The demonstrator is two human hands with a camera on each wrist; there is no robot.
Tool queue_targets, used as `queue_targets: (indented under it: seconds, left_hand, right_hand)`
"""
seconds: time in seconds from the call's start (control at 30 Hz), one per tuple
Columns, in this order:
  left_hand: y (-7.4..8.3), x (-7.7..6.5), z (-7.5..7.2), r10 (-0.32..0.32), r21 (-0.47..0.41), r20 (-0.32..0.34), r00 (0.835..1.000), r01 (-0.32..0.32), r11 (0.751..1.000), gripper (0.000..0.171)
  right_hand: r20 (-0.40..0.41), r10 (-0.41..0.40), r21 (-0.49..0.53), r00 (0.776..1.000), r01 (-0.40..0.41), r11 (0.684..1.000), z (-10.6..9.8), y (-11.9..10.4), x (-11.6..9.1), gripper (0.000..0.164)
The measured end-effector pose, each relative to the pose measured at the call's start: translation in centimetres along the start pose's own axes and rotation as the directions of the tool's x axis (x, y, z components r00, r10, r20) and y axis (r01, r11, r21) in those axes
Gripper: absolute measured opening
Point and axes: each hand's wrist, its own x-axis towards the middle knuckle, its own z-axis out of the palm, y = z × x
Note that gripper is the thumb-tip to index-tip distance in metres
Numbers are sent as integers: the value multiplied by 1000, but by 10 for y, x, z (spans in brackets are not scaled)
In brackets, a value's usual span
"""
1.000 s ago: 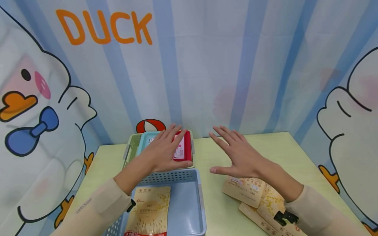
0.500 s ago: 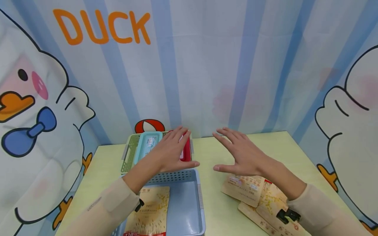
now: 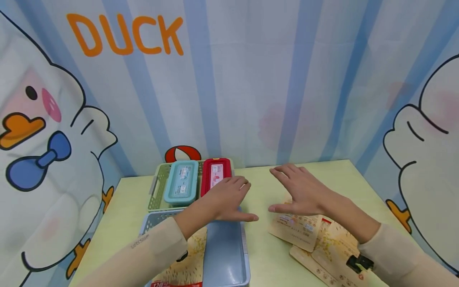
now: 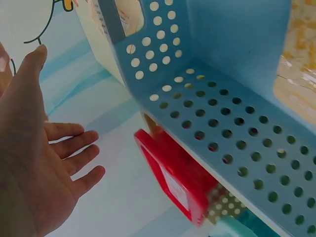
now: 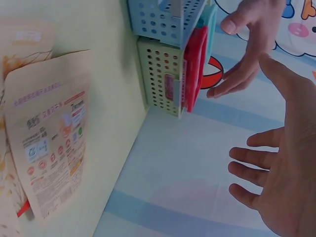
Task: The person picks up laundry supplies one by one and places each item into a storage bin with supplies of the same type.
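Note:
My left hand (image 3: 229, 199) hovers over the back right of the blue basket (image 3: 229, 255), fingers loosely bent and thumb out, with nothing in it. Inside that basket lies a tan printed pouch (image 3: 195, 259), partly covered by my left sleeve. To the right, my right hand (image 3: 305, 193) hangs in the air with fingers spread and nothing held. Below it several similar tan pouches (image 3: 297, 231) lie overlapped on the table; the right forearm hides part of them. The right wrist view shows the palm of my right hand (image 5: 291, 168) bare.
Behind the blue basket stands a green basket (image 3: 163, 177). It holds a teal-lidded pack (image 3: 182, 181) and a red-lidded pack (image 3: 216, 169) side by side. The pale yellow table (image 3: 261, 255) ends at a striped cloth backdrop (image 3: 247, 79) with duck drawings.
My left hand has moved right and toward me, uncovering the teal and red packs. My right hand has shifted slightly right and lower.

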Motion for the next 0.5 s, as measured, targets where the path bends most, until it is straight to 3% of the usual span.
queue_targets:
  seconds: [0.27,0.5]
  left_hand:
    - [17,21,1,31,10,25,999,-31,999,94]
    - [34,37,17,79,71,49,996,-82,994,91]
  right_hand:
    - [70,-28,-66,997,33,997,1,7,-1,101]
    - [98,-25,-92,995,34,995,1,14,-9,91]
